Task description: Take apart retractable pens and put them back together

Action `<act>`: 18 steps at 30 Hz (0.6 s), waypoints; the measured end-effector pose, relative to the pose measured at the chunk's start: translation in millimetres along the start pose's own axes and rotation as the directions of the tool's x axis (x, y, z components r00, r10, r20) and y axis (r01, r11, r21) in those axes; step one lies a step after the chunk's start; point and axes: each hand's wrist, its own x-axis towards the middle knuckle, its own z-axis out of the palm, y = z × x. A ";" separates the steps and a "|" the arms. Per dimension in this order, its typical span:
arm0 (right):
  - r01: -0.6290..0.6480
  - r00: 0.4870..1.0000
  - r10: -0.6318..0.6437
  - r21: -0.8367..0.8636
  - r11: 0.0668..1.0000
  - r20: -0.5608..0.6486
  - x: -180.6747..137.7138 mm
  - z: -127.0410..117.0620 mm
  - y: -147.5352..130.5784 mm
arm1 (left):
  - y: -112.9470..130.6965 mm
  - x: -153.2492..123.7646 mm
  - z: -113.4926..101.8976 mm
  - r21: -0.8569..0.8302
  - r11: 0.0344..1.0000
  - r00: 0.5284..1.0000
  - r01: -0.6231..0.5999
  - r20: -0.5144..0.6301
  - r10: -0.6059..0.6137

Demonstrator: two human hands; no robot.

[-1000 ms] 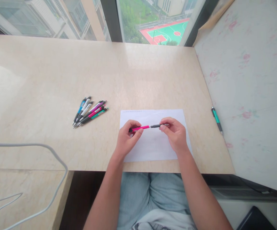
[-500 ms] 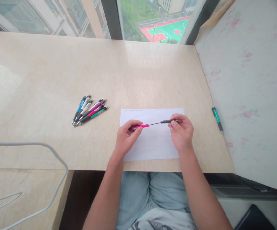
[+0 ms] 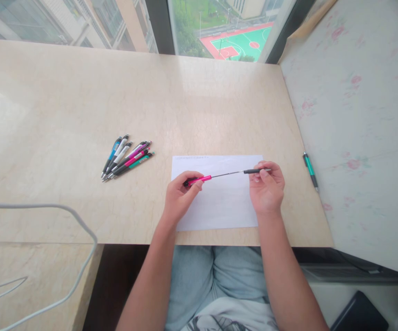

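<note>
Above a white sheet of paper (image 3: 219, 207), my left hand (image 3: 182, 193) pinches the pink pen barrel (image 3: 205, 178), its black end partly covered by my fingers. A thin dark refill (image 3: 227, 174) sticks out of the barrel toward the right. My right hand (image 3: 268, 188) is closed on the black grip section (image 3: 252, 171) of the pen, which is apart from the barrel. The refill's tip reaches close to the left end of that grip; whether it still sits inside is too small to tell.
Several click pens (image 3: 126, 158) in blue, white, purple, pink and green lie fanned out on the left of the table (image 3: 64, 105). A green pen (image 3: 310, 170) rests by the floral wall panel (image 3: 357, 138). A grey cable (image 3: 71, 210) loops at the lower left.
My right hand has moved right with the black grip section, widening the gap from the pink barrel, so more of the refill shows. My left hand stays nearly in place.
</note>
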 end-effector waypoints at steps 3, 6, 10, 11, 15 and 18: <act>0.050 0.997 -0.050 -0.004 0.999 -0.063 2.7 -4.2 -0.3 | -3.1 0.2 -2.2 -0.063 0.998 1.000 0.006 -0.015 -0.007; 0.089 0.992 -0.106 -0.224 0.970 -0.064 2.7 -9.2 0.1 | -6.8 1.0 -3.7 -0.146 0.989 1.000 -0.006 -0.029 0.002; 0.195 0.980 -0.163 -0.722 0.664 0.115 0.3 -12.3 1.1 | -8.8 1.8 -3.4 -0.191 0.981 0.999 -0.007 -0.042 -0.002; 0.238 0.971 -0.168 -0.792 0.562 0.172 0.1 -11.9 1.3 | -9.1 1.9 -3.3 -0.192 0.981 0.999 -0.007 -0.042 -0.001; 0.346 0.930 -0.251 -0.873 0.345 0.269 3.2 -8.0 2.7 | -10.3 2.1 -3.7 -0.180 0.984 0.999 -0.018 -0.033 0.012; 0.344 0.912 -0.316 -0.909 0.235 0.263 7.6 -7.6 6.3 | -10.1 2.5 -4.0 -0.143 0.990 1.000 -0.013 -0.021 0.010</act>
